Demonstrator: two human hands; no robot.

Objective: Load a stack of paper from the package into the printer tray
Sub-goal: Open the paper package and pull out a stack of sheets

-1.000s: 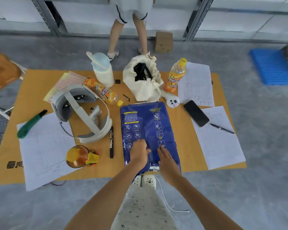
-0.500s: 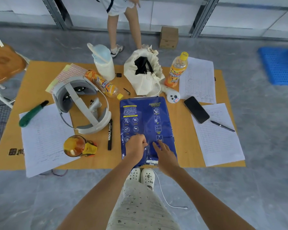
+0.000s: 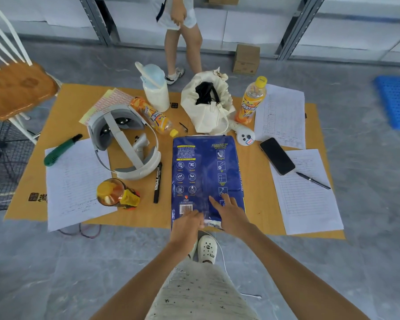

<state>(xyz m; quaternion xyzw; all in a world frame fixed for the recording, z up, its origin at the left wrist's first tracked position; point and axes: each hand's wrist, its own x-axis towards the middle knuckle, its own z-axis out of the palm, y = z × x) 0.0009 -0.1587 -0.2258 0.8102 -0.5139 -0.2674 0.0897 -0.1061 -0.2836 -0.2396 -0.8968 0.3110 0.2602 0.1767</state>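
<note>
A blue wrapped paper package (image 3: 206, 167) lies lengthwise on the brown cardboard sheet (image 3: 254, 204), its near end at the sheet's front edge. My left hand (image 3: 187, 224) is curled over that near end by the barcode, its fingers pinching the wrapper. My right hand (image 3: 231, 213) lies flat on the package's near right part with the fingers spread. A strip of white shows at the near end between my hands. No printer or tray is in view.
Around the package lie a black marker (image 3: 157, 182), a white headset (image 3: 125, 144), orange drink bottles (image 3: 251, 101), a cream bag (image 3: 208, 105), a phone (image 3: 277, 156), a pen (image 3: 313, 180), a green cutter (image 3: 61, 150) and written sheets (image 3: 306, 192). A person (image 3: 183, 35) stands behind; a chair (image 3: 14, 88) is at the left.
My left hand has slid back along the package to its near end. My right hand stays flat on it. The person behind has stepped to the right.
</note>
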